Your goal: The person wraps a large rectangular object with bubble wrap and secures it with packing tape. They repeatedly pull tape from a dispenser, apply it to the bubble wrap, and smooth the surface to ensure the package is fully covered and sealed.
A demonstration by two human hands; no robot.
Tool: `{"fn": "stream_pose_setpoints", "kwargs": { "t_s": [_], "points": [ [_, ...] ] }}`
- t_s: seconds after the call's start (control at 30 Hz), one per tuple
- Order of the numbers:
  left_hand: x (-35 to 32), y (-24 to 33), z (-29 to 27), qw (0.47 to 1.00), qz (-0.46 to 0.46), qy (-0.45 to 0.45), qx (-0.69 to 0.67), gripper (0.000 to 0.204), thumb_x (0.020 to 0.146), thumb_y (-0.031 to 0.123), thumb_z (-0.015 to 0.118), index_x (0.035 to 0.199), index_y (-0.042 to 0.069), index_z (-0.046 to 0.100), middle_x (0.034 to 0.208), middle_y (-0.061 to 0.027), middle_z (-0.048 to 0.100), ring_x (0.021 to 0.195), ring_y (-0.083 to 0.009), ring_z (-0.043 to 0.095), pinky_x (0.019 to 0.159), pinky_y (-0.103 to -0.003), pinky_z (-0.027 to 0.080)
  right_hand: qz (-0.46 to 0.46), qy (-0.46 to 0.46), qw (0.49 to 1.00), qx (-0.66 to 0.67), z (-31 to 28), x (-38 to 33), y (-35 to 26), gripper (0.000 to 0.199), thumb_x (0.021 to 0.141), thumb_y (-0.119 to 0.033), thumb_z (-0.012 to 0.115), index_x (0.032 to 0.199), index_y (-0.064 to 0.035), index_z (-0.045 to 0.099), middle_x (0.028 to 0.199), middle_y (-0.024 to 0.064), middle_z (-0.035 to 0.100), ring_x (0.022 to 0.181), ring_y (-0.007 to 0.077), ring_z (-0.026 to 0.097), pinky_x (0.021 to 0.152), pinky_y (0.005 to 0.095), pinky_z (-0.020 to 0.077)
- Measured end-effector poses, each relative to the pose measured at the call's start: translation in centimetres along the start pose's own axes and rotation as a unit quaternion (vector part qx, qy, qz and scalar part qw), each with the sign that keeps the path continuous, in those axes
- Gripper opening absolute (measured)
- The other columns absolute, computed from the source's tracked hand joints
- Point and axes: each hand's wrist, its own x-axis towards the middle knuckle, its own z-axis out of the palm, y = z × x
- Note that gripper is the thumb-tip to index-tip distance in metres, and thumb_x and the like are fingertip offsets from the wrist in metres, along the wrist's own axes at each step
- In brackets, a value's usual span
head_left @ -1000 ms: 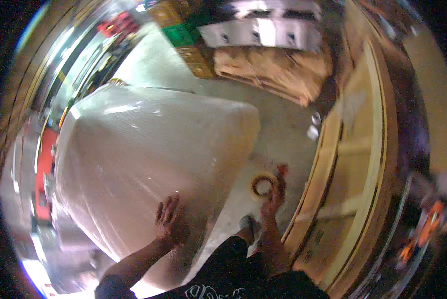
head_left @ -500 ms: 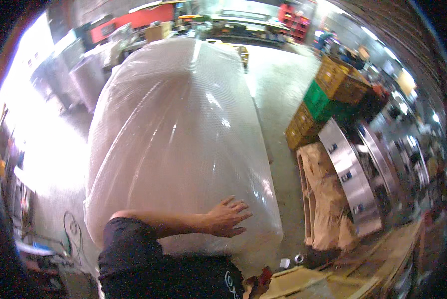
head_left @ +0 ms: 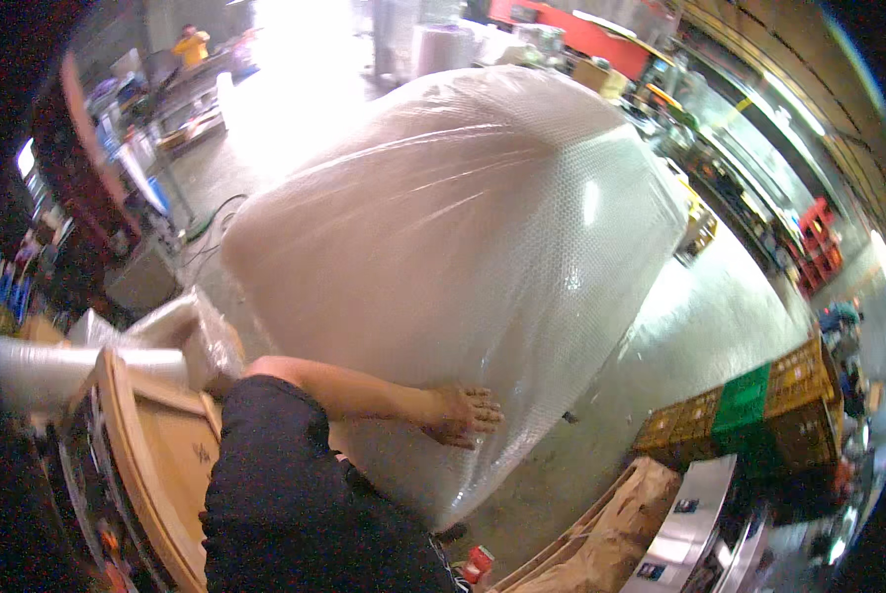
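A large bulky load wrapped in clear bubble wrap [head_left: 413, 237] fills the middle of the view, its surface creased and shiny. My left hand [head_left: 463, 415] lies on the near part of the wrap, palm down and fingers stretched out, holding nothing. The bare left forearm reaches across from a black sleeve. My right hand does not show. A small red and white object [head_left: 478, 563], too unclear to name, appears by my body at the lower edge.
Stacked yellow and green crates [head_left: 740, 405] stand at the right. Brown paper on a pallet [head_left: 601, 524] and steel panels [head_left: 695, 514] are nearer. A wooden frame [head_left: 156, 435] and a clear plastic roll [head_left: 77, 366] sit at the left. A person in yellow [head_left: 191, 44] is far left.
My view has turned left, so the wrapped load appears rotated and the crates lower at the right. My left hand stays on the wrap, its fingers less spread.
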Motion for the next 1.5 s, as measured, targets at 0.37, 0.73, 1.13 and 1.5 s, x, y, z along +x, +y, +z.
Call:
{"fn": "stream_pose_setpoints", "kwargs": {
  "t_s": [0.37,0.73,1.13,1.5],
  "points": [
    [-6.4,11.8,-3.1,0.910,-0.178,0.303,-0.220,0.037,0.101,0.036,0.060,0.129,0.011,0.063,0.115,-0.0181,0.069,0.104,-0.0403,0.065,0.089,-0.050,0.052,-0.162,-0.090,0.982,0.033,-6.7,11.0,-15.9,0.029,0.095,-0.031,0.061,0.109,-0.0060,0.060,0.103,0.0050,0.058,0.093,0.0161,0.056,0.088,0.0317,0.0443],
    [-32.4,8.1,-1.9,0.609,-0.403,0.600,-0.326,0.030,0.106,0.024,0.055,0.112,-0.001,0.071,0.099,-0.0134,0.077,0.090,-0.0205,0.074,0.083,-0.035,0.057,-0.244,-0.145,0.947,0.151,14.0,4.9,-31.5,0.027,0.096,-0.034,0.060,0.098,-0.0073,0.062,0.093,0.0022,0.057,0.085,0.0132,0.053,0.081,0.0292,0.0435],
    [-46.6,-18.0,-16.6,0.700,-0.385,0.574,-0.180,0.033,0.097,0.026,0.070,0.118,0.000,0.069,0.110,-0.0191,0.074,0.102,-0.0329,0.072,0.090,-0.042,0.056,-0.294,-0.085,0.943,0.132,30.5,1.9,-34.2,0.033,0.097,-0.030,0.058,0.114,-0.0017,0.062,0.113,0.0074,0.061,0.098,0.0158,0.059,0.089,0.0327,0.0487],
    [-38.8,-40.6,-23.0,0.872,-0.304,0.323,-0.207,0.049,0.093,0.042,0.072,0.120,0.004,0.058,0.094,-0.0201,0.071,0.096,-0.0399,0.069,0.081,-0.050,0.054,-0.307,-0.017,0.943,0.127,46.9,0.1,-41.1,0.041,0.096,-0.029,0.052,0.124,0.0006,0.054,0.113,0.0123,0.064,0.101,0.0209,0.063,0.095,0.0365,0.0505]
  ]
}}
